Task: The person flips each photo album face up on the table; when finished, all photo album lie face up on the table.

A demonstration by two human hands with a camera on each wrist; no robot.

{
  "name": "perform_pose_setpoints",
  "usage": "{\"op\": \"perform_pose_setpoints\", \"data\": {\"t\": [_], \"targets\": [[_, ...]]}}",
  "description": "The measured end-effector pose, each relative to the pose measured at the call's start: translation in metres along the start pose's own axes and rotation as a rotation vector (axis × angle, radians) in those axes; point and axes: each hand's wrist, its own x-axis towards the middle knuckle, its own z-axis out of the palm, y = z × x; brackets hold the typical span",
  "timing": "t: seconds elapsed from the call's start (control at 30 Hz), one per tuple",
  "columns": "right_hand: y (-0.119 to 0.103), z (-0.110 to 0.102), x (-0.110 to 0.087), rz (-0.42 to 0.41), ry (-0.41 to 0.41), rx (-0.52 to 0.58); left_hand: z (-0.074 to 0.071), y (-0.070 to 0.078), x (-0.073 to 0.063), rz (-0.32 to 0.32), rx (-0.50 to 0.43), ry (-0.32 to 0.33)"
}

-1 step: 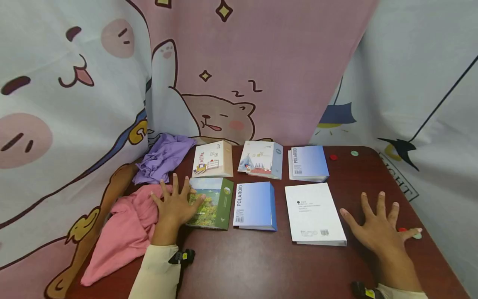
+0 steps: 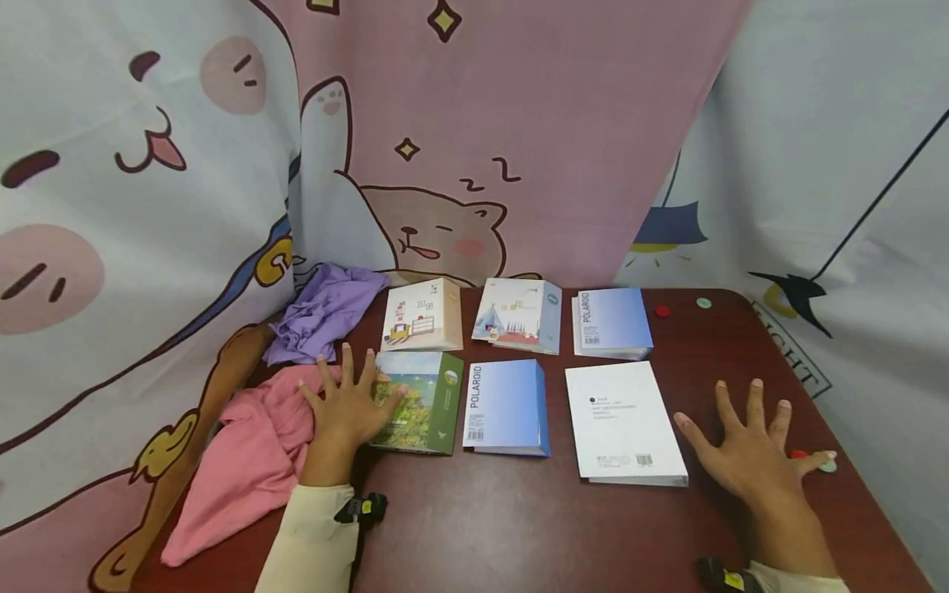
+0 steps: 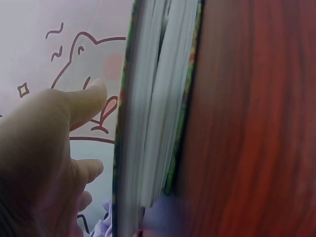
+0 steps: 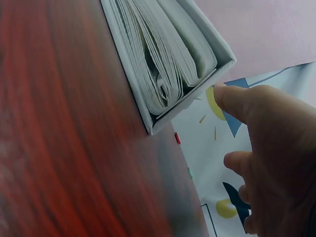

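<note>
Cream sleeve [image 2: 307,539] behind it, the left grip [image 2: 350,412] was spread wide and empty over the green album [image 2: 426,412]; the right grip [image 2: 758,461], likewise, was beside the white album [image 2: 619,432]. Its outward sweep could have knocked the red disc [image 2: 797,454] off the worktop [image 2: 474,527]

The left hand [image 2: 350,409] and right hand [image 2: 758,461] (2 bare hands, backs facing up) are well apart, fingers [image 2: 348,367] spread wide.

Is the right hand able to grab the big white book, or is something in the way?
Probably yes: the right hand is spread open close beside the big white book, and nothing shows between them to block it.
</note>
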Motion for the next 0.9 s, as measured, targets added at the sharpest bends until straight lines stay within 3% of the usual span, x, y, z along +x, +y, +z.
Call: {"op": "perform_pose_setpoints", "data": {"t": [0.4,0.67,0.9], "targets": [[-0.003,0.003,0.002,-0.003,-0.003,0.000,-0.003,0.001,0.001,0.026,0.017,0.010],[-0.003,-0.003,-0.005,-0.014,0.034,-0.010,-0.001,0.013,-0.006,0.060,0.004,0.010],[-0.035,-0.013,0.001,-0.108,0.044,-0.001,-0.004,0.025,-0.009,0.122,0.020,-0.001]]}}
